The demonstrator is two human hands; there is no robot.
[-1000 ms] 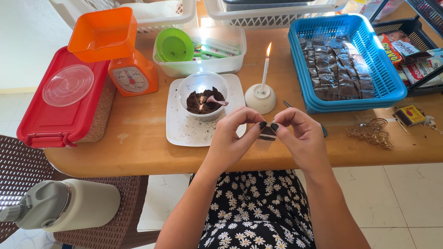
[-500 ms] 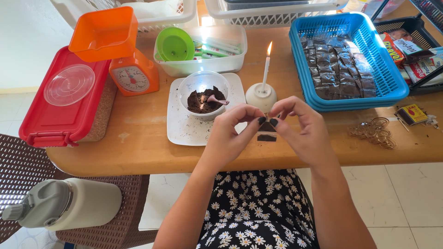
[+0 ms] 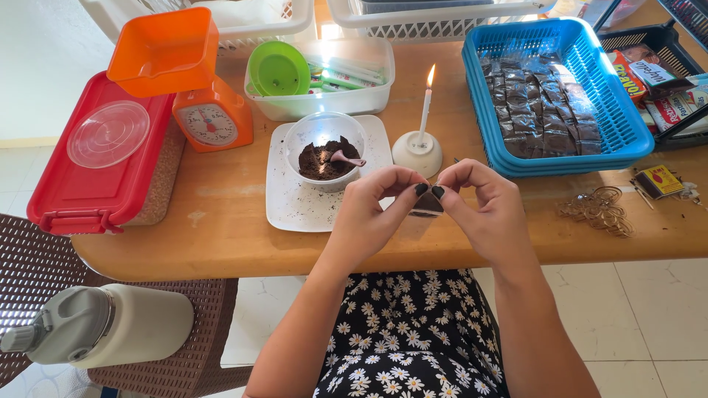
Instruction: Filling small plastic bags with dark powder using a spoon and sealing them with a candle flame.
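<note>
Small clear packet (image 3: 426, 207) of dark powder pinched shut-side-up between left hand (image 3: 369, 214) and right hand (image 3: 483, 210) above counter (image 3: 221, 243) edge, near lit candle (image 3: 425, 110); many filled packets (image 3: 535, 103) already in blue basket (image 3: 627, 118); powder left in bowl (image 3: 323, 151).

Small clear sachet (image 3: 426, 207), dark powder inside, pinched above table edge.
</note>
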